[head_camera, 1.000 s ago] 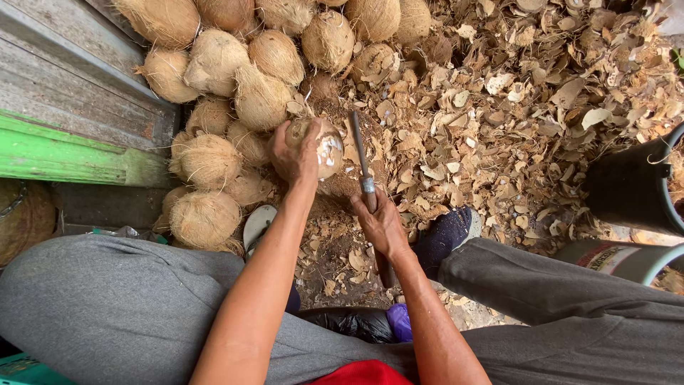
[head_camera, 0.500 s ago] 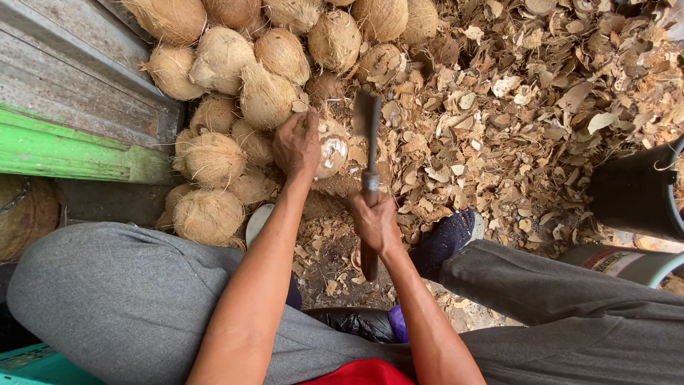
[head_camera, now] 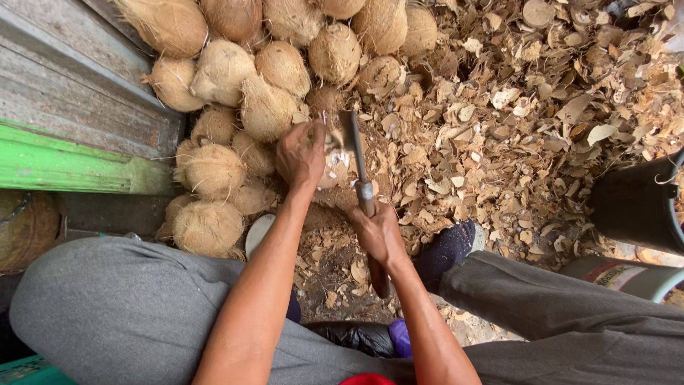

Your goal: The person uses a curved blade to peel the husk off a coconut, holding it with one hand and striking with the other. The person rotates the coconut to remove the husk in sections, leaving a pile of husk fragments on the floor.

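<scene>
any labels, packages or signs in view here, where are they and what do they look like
Labelled container: lower right edge, beside the black bucket; rounded, pale grey-white, with a red and dark printed band.
Black plastic bag: bottom centre between the person's legs; crumpled, unmarked.
No signs or screens.

Coconut [head_camera: 333,165] mostly behind left hand [head_camera: 301,153], black bucket [head_camera: 638,203] cropped (perhaps a pail), knife handle hidden
</scene>
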